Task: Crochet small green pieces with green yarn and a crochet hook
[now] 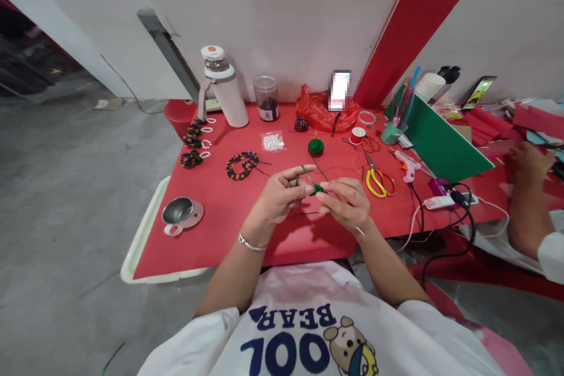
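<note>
My left hand (pixel 285 195) pinches a small piece of green crochet work (pixel 316 189) between thumb and fingertips, with green yarn looped over its raised index finger. My right hand (pixel 348 202) is closed around a thin crochet hook (pixel 361 231); its far end sticks out below the palm and its tip is at the green piece. Both hands meet just above the red table (pixel 211 235). Beyond them lies a ball of green yarn (pixel 315 147), with a strand leading toward the hands.
A multicoloured knitted ring (pixel 241 165) and a bag of white beads (pixel 273 141) lie left of the yarn. Yellow-handled scissors (pixel 375 182), a pink glue gun (pixel 409 168) and a power strip (pixel 449 201) lie right. Metal cup (pixel 180 211) front left; another person's arm (pixel 531 200) far right.
</note>
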Tool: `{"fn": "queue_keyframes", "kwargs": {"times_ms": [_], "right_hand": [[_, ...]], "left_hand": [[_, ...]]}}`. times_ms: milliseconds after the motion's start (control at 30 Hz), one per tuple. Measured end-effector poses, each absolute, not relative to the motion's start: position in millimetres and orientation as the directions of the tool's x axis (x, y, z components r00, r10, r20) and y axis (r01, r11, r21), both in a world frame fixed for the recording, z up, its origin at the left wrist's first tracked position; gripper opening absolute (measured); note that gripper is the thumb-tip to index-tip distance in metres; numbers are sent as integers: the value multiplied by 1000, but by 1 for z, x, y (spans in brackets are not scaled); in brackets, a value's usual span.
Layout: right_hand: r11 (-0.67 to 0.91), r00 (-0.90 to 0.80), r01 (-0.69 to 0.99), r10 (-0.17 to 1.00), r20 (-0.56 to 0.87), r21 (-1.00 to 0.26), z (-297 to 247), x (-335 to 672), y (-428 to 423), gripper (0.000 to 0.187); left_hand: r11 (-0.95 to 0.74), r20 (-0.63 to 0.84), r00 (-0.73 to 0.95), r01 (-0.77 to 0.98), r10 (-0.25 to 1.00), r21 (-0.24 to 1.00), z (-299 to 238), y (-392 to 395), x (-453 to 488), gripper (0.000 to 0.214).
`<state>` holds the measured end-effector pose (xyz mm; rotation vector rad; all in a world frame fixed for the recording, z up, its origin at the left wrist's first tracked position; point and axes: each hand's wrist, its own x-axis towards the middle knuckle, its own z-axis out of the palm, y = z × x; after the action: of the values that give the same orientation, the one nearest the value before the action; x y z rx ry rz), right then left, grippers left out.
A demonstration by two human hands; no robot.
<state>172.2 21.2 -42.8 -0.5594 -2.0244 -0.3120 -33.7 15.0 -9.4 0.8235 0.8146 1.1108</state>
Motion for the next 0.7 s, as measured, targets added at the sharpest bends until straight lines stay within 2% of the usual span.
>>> {"fn": "queue_keyframes", "kwargs": {"times_ms": [167,333,533,700], "right_hand": [[942,-552,278,316,771,-188,-21,182,30,26],[911,-595,192,404,695,-365,-10,186,27,22],[805,-600,179,545,586,-565,-3,193,20,20],[604,-553,20,671,494,-797,-10,197,20,21]], "left_hand": [[101,-71,115,-288,991,952,-11,18,-41,64],[8,10,92,-193,996,981,-8,20,-44,56],[-24,41,144,-123,989,992,-5,18,-47,46],[-40,59,142,-132,988,990,-3,19,-45,39]]}}
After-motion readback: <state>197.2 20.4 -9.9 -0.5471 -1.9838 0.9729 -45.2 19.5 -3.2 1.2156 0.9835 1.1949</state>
